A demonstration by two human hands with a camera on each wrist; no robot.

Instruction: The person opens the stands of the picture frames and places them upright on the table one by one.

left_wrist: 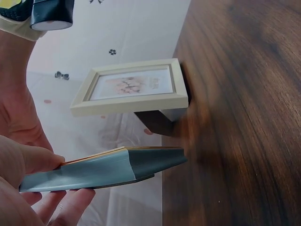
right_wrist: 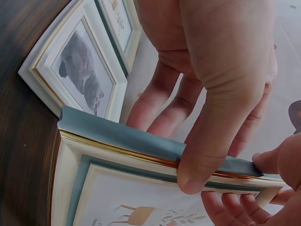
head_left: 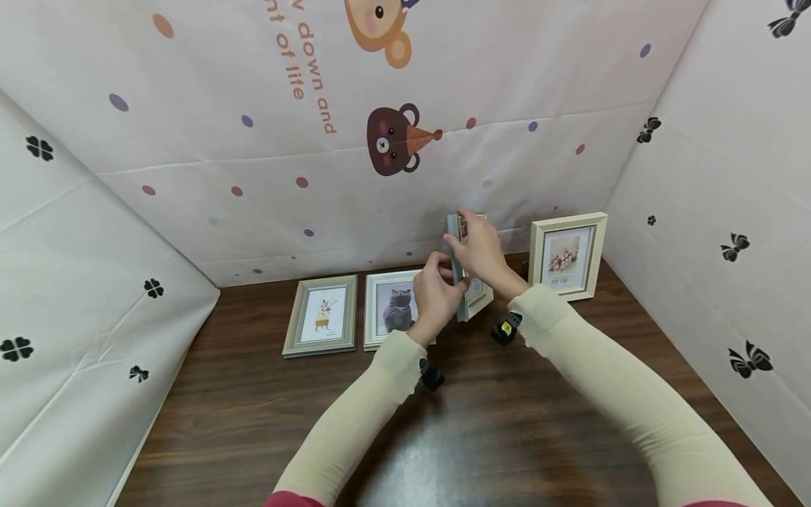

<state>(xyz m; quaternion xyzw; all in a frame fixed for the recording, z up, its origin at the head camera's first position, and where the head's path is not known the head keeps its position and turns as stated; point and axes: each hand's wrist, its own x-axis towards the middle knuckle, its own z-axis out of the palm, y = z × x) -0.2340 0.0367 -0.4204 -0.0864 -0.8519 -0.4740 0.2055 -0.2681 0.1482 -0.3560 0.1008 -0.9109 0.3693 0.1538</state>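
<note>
Both hands hold a picture frame point(right_wrist: 146, 162) with a blue-grey edge, gold trim and a cream front, seen nearly edge-on from the head. My left hand point(head_left: 437, 292) grips its left side, thumb on the front and fingers behind. Higher up, my right hand point(head_left: 478, 246) pinches the upper end between thumb and fingers. The held frame is upright near the back wall; whether its lower edge touches the table cannot be told. Left of it, a whitish frame with a grey cat picture point(head_left: 398, 310) is partly hidden by my left hand.
A greenish-cream frame with a plant picture point(head_left: 322, 317) is at the far left of the row. On the right, a cream frame with a flower picture point(left_wrist: 134, 87) stands propped on a dark back support point(left_wrist: 155, 122). Patterned cloth walls point(head_left: 253, 232) enclose the brown wooden table point(head_left: 253, 422).
</note>
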